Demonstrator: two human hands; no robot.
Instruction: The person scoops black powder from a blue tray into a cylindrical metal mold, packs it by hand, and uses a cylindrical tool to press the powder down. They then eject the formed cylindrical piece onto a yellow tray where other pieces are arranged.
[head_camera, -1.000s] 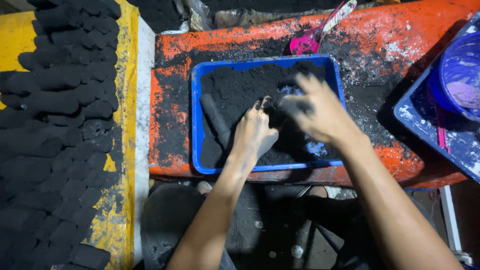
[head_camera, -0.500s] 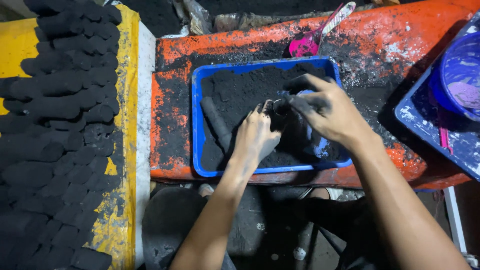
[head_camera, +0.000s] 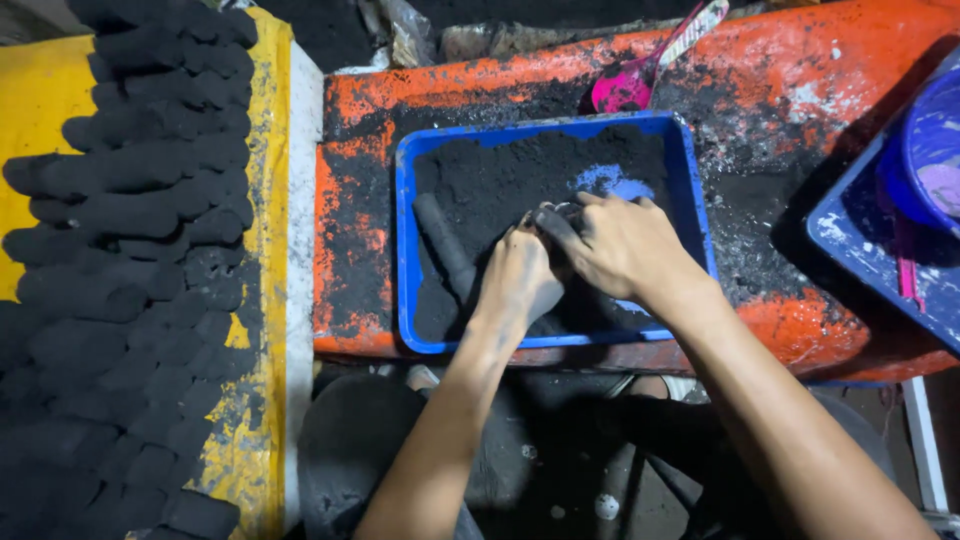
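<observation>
No labels, signs or screens show anywhere in the view. The only thing like packaging is a crumpled, clear plastic wrapper or bag (head_camera: 405, 30), dusted grey, lying at the top edge behind the orange surface (head_camera: 800, 70), just left of its middle.

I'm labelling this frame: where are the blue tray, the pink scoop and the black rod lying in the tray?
blue tray (head_camera: 404, 250): head view, its left rim.
pink scoop (head_camera: 620, 90): head view, its bowl.
black rod (head_camera: 445, 240): head view, mid-length.
</observation>
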